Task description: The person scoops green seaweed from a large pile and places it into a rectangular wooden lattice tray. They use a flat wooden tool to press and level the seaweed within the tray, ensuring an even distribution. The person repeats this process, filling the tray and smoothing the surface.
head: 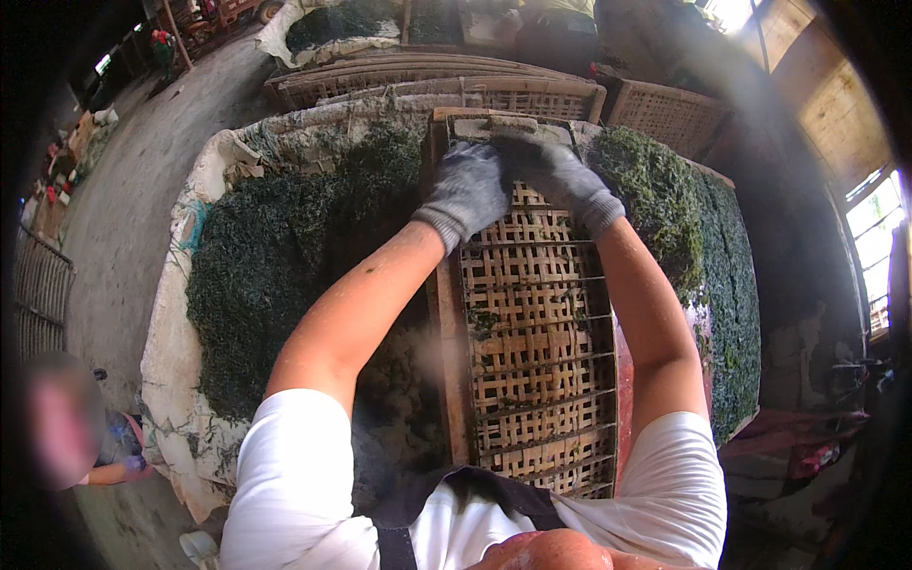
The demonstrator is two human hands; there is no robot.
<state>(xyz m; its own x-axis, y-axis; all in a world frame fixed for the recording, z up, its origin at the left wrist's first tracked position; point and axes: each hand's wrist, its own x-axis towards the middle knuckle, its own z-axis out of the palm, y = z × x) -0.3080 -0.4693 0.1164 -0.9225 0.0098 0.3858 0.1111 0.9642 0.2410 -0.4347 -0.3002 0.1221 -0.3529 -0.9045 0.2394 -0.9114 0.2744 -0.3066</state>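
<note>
My left hand (pixel 474 187) and my right hand (pixel 578 182), both in grey knit gloves, are close together over the far end of a woven bamboo-strip tray (pixel 538 313). Thin dark rods cross the tray, and a few green scraps cling to its weave. Motion blurs the fingers, and a dark patch between the hands hides whether they grip anything. Beyond them is a pale block-like piece (pixel 509 127) at the tray's far edge. A wooden rail (pixel 450 356) runs along the left side. A loose heap of dark green, seaweed-like strands (pixel 648 192) lies right of my right hand.
A large dark green mass (pixel 263 285) fills a cloth-lined container (pixel 174 342) on the left. Flatter green material (pixel 723 306) lies far right. Stacked woven trays (pixel 427 71) stand behind. Another person (pixel 117 445) is at lower left, beside a concrete floor (pixel 135 178).
</note>
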